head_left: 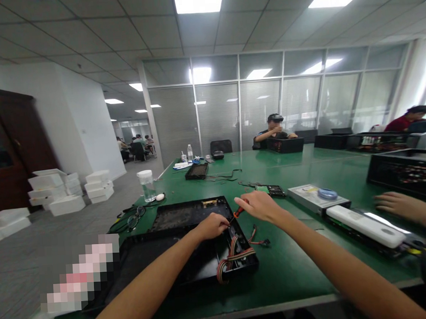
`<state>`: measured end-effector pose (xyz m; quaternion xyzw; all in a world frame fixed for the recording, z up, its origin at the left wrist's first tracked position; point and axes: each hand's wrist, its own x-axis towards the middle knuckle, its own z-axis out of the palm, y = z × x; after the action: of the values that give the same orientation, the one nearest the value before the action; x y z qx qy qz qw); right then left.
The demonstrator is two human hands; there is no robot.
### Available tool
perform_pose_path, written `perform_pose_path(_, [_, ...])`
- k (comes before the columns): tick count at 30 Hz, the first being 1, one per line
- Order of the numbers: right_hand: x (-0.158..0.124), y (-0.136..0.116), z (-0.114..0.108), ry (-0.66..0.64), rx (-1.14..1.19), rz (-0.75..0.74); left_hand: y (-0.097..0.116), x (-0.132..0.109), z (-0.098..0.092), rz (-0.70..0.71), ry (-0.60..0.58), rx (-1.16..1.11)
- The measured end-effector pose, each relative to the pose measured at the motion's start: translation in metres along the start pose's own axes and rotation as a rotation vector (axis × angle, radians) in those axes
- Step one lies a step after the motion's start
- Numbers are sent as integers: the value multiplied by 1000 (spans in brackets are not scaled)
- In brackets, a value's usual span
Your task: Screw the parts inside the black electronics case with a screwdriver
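Right hand (260,205) clamped on one screwdriver (240,209), tip down by the rim of one black case (146,248) on the table (294,274). Left hand (213,225) beside the tip; can't tell its grip. Driver probably light, stiff: take the handle. Case likely rigid; lift by rim. One jar (148,186) beyond.

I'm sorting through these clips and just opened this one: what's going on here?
A person's right hand holds a screwdriver angled down at the right side of an open black case on a green table. The left hand is by the screwdriver's tip; what its fingertips hold, if anything, is too small to tell. Striped cables lie loose in the case's near right corner. Another person's hand shows at far right.
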<state>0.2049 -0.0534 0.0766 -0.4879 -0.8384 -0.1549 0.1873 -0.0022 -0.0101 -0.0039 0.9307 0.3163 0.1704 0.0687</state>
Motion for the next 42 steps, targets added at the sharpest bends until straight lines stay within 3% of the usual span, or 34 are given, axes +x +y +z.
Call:
perform_pose_path(6, [24,-29,-31,-171,-153,-192,-2,-2,0,-32,-6,-16])
perform_pose_path(12, [43,-38,-37,-250,-205,-246,-3,-2,-1,-55,-24,-34])
perform_pose_path(16, [50,-36,-39,-365,-86,-298,-3,-2,-1,-64,-32,-44])
perform_pose_path(22, [56,-32,-33,-305,-182,-134,-3,0,2,-77,-29,-49])
perform_pose_path(26, [55,-25,-31,-395,-55,-227,-3,-1,3,-75,-29,-47])
perform_pose_path(31, [49,-11,-28,-287,10,-214,0,-2,0,-82,-27,0])
perform_pose_path(35, [31,23,3,-199,391,-225,5,-5,-2,-34,-16,73])
perform_pose_path(39, [4,66,66,-90,932,193,7,-8,1,2,5,122])
perform_pose_path(42, [-8,89,102,95,1315,488,5,-9,2,20,-2,127])
